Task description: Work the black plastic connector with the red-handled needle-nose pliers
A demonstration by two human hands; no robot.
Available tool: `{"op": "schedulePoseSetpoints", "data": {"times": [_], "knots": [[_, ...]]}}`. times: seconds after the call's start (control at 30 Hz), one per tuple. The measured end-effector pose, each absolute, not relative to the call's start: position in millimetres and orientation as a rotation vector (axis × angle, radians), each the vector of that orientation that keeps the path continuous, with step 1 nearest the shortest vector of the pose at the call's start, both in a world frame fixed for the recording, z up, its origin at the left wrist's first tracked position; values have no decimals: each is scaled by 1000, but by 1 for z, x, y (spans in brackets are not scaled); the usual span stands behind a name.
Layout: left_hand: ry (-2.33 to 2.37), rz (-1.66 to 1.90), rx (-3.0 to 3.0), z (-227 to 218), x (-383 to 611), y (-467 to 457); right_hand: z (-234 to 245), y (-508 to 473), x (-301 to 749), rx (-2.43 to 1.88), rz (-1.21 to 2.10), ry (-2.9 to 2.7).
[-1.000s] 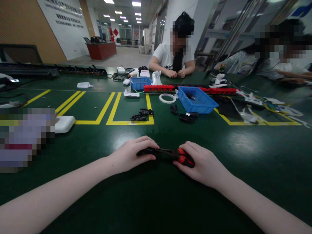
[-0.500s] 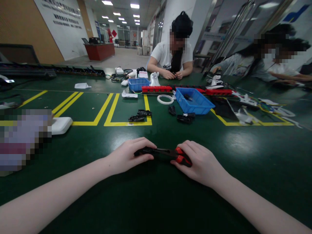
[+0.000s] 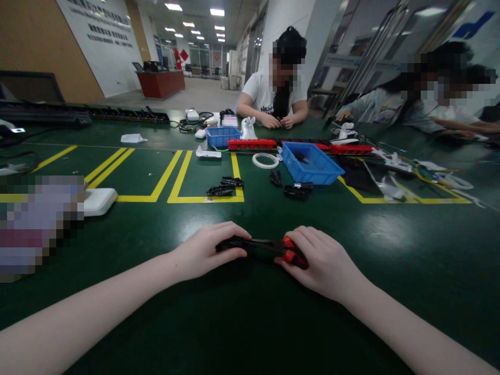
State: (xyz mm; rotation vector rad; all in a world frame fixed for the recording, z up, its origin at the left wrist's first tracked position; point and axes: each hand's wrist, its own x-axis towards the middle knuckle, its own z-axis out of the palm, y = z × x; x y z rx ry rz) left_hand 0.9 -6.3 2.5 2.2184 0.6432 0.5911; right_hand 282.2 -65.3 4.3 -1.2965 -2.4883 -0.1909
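Between thumb and fingers, my left hand (image 3: pixel 209 249) grips a small black part (image 3: pixel 230 243), mostly covered by the fingers. My right hand (image 3: pixel 318 258) is wrapped round the red and black handles of long-nose pliers (image 3: pixel 289 251). The pliers point left, and their narrow jaws meet the right end of the black part. Whether the jaws are clamped on it I cannot tell. Both hands are low over the green table (image 3: pixel 250 317). Beyond them lie similar black parts (image 3: pixel 224 186) on the left and more black parts (image 3: pixel 297 189) on the right.
A blue bin (image 3: pixel 312 169) with dark pieces inside stands beyond my right hand, beside a white ring (image 3: pixel 265 161). A smaller blue bin (image 3: pixel 222 136) and red strips (image 3: pixel 252 144) are farther back. A white case (image 3: pixel 99 201) lies left. Across the table sits a person (image 3: pixel 273 96).
The hands, the black part and the pliers stay almost where they were. The whole view has shifted very slightly.
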Motion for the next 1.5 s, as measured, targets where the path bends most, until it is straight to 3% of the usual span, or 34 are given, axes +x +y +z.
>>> {"op": "schedulePoseSetpoints", "data": {"times": [0.9,1.5], "knots": [[627,619,2221,2,2,-7,3,-67,279,-1365,40,-2440],[638,629,2303,0,3,-6,3,-66,282,-1349,-32,-2467]]}}
